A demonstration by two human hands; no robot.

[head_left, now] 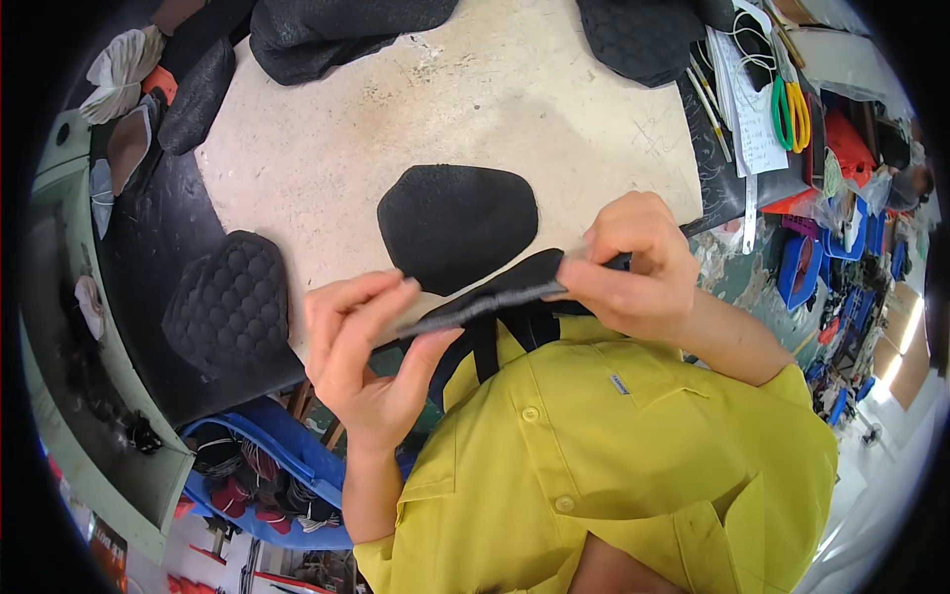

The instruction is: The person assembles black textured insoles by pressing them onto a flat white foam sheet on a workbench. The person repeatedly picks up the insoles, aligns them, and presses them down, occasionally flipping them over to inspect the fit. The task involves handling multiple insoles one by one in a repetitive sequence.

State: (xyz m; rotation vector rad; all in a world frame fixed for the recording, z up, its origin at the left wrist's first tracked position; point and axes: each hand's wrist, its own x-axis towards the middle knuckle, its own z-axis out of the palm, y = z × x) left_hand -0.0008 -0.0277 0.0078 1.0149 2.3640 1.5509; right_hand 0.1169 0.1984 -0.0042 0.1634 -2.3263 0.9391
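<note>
My left hand [361, 346] pinches one end of a black padded fabric piece [490, 300], thumb below and fingers above. The other end is gripped by my right hand [638, 272] between thumb and curled fingers. Stretched between both hands, the piece is turned edge-on, so a greyish edge shows and most of its face is hidden. Just beyond it, a rounded flat black fabric piece [457, 223] lies on the pale board [327, 148]. A black quilted piece [236, 302] rests at the board's left edge.
More black padded pieces [341, 35] lie along the far edge. At the far right are pens [710, 109], a paper sheet [757, 129], green-and-yellow-handled scissors [792, 114] and a metal ruler [750, 213]. A blue basket [272, 450] of bundled material stands below the table's left side.
</note>
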